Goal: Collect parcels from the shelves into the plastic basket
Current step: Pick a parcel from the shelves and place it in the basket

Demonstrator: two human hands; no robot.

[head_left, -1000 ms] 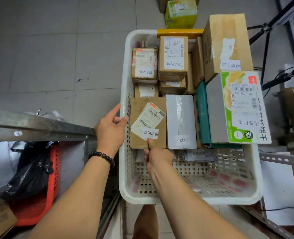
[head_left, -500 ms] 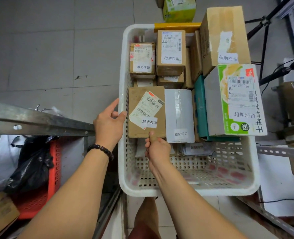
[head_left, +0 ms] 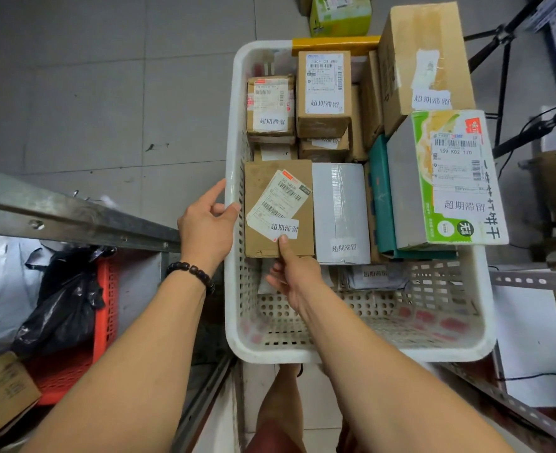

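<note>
Nearest us, both forearms reach in from the 6 o'clock edge, with a bead bracelet (head_left: 190,272) on the left wrist. At 8 o'clock a red crate (head_left: 104,308) with a black bag (head_left: 62,308) against it sits under a metal shelf rail (head_left: 74,217).

The white plastic basket (head_left: 400,351) stands on the grey tiled floor (head_left: 90,93). A flat grey pouch (head_left: 374,276) lies on its bottom near the close end.

Right hand (head_left: 294,279): inside the basket, pinching the near edge of a brown box (head_left: 263,191). The thumb is on top beside the white sticker and the other fingers are curled beneath. The box lies flat along the basket's left wall. We cannot tell whether it rests on parcels below or is borne by the hand.

Left hand (head_left: 206,223): outside the basket, at 9 o'clock of the brown box. Its fingers are loose and spread, thumb tip and forefinger touching the rim, and it grasps nothing.

At 3 o'clock of the brown box, touching it, lies a white box (head_left: 338,207). Next comes a teal box (head_left: 381,207) on edge, with a green-and-white box (head_left: 449,178) lying over it and past the right rim.

Farther in, at 12 o'clock, two small labelled boxes (head_left: 324,89) stand side by side. At 2 o'clock a tall cardboard box (head_left: 413,44) rises above the rim. Beyond the far rim a green carton (head_left: 340,11) sits on the floor.
</note>
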